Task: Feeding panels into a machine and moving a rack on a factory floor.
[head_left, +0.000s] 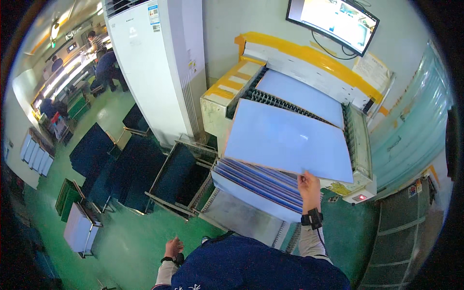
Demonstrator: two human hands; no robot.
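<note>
My right hand pinches the near edge of a large pale blue-white panel. This panel lies tilted, its far part over the dark rollers of a conveyor machine and its near edge above a slotted rack. Inside the rack several similar panels stand in a row on edge. Another pale panel rests on the rollers farther in. Down by my left side, my left hand is away from the panels, its fingers loosely bent and apart, with nothing visible in it.
Left of the machine rises a tall white air-conditioner cabinet. Wire racks and dark panels stand on the green floor. A screen hangs on the wall above. A clear plastic curtain is at the right. Other people work far left.
</note>
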